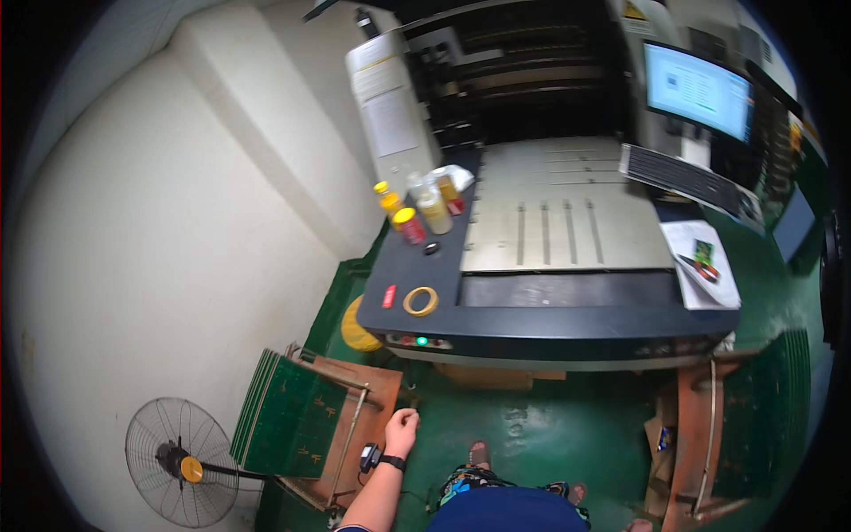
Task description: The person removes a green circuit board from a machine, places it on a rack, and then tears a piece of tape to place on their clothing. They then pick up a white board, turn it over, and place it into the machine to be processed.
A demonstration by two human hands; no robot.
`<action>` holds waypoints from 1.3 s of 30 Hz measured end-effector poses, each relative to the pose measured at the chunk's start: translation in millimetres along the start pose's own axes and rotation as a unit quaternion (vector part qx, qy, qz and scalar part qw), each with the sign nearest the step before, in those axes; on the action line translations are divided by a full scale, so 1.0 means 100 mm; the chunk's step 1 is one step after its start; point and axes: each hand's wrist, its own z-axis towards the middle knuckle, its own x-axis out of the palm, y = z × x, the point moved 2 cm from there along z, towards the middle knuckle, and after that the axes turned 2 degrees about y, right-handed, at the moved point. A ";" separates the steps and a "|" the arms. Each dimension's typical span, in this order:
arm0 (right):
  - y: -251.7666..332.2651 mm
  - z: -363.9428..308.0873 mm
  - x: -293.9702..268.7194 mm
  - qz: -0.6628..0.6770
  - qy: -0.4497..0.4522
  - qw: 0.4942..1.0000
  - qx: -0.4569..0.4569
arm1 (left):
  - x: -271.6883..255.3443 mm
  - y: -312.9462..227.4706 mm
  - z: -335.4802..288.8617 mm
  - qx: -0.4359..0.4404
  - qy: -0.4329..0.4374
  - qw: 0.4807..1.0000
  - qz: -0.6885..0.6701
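loosely, left hand (402, 430) curls near flat, pale-marked green boards (297, 415); its hold and right hand's (638, 526) state unclear.

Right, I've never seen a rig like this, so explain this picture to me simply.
There's no robot here: a wide fisheye camera on a person's head looks down, so straight edges bend. The person's bare left hand, with a dark wristband, is near the stacked green boards; nothing shows in its grip. The right hand can't be clearly made out. Ahead stands a large machine. On its left side are bottles and a yellow ring; papers lie on its right.
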 end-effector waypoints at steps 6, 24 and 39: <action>1.33 -1.67 1.81 -0.164 -0.003 0.975 -0.149 | -0.77 -0.25 0.66 0.096 -0.097 0.989 0.063; 0.70 -3.05 2.00 -0.383 0.019 0.919 -0.094 | -1.63 -0.40 1.98 0.117 -0.215 0.962 0.122; 2.94 -3.16 4.22 -0.423 0.105 0.847 -0.304 | -3.69 0.77 0.05 -0.171 -0.353 0.766 0.509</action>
